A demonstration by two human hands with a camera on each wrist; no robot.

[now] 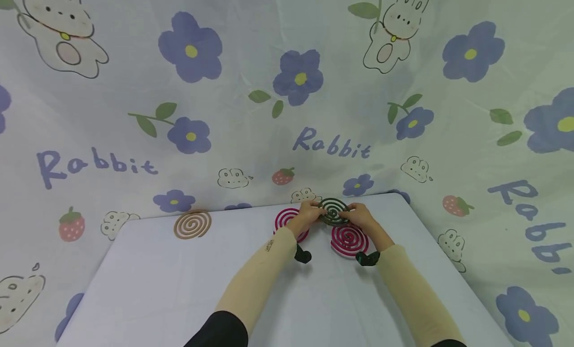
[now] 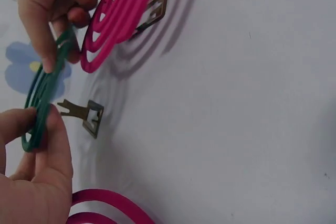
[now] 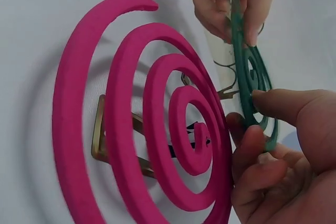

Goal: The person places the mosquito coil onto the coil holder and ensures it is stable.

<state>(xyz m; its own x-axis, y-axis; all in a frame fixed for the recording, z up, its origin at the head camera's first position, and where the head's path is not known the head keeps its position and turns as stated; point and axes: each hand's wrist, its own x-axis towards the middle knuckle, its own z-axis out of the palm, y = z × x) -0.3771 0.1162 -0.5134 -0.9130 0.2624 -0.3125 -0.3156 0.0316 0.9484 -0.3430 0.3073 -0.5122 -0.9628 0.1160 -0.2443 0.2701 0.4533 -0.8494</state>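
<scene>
As the left hand (image 1: 310,215) and right hand (image 1: 361,216) pinch one green coil (image 3: 242,72) between thumb and fingers, two pink coils (image 3: 155,114) sit nearby; one tan coil (image 1: 193,224), well apart.

There's room to reach across the table (image 1: 170,287) between the brown coil (image 1: 192,224) and the left pink coil (image 1: 285,218), I'd say. Around the green coil (image 1: 333,211) it's tight: left hand (image 1: 310,214), right hand (image 1: 360,217), right pink coil (image 1: 349,240) and metal stand (image 2: 93,118) crowd it, patterned cloth (image 1: 242,137) behind.
</scene>
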